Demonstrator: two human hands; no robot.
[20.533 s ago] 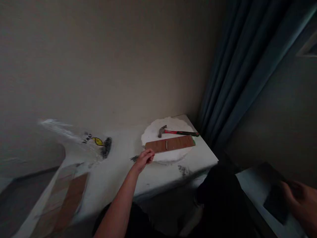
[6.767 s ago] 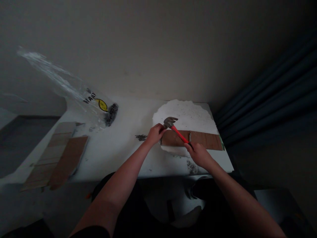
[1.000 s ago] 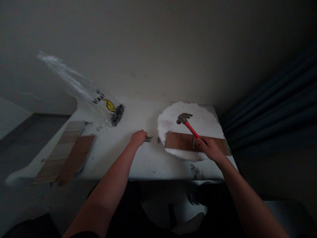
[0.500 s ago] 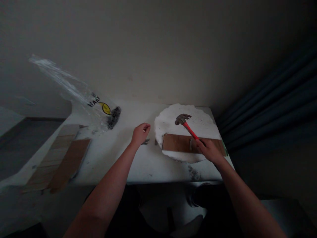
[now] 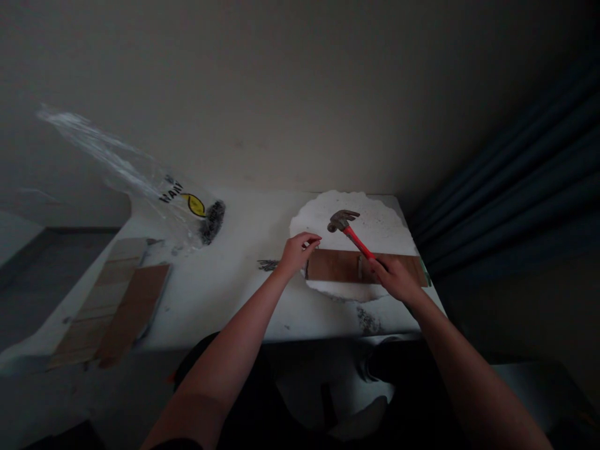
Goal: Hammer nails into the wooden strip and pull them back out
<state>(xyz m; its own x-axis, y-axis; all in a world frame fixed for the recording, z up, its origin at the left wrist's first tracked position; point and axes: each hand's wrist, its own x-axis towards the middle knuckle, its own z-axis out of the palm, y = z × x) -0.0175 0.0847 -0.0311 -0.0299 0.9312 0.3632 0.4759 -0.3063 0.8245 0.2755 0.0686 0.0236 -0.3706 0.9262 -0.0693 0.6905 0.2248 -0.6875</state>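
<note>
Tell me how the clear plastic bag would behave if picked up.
The clear bag is likely floppy, since its plastic looks thin and crumpled. It would probably hang heavier at one end, where a dark clump is gathered. Its shiny surface may be slippery.

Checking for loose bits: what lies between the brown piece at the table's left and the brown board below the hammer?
In the head view, a pile of what look like dark nails, then the left hand.

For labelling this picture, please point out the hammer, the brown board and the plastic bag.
Hammer (image 5: 357, 241), head view: red handle.
Brown board (image 5: 342, 266), head view: top face.
Plastic bag (image 5: 172, 192), head view: black lettering.
</note>
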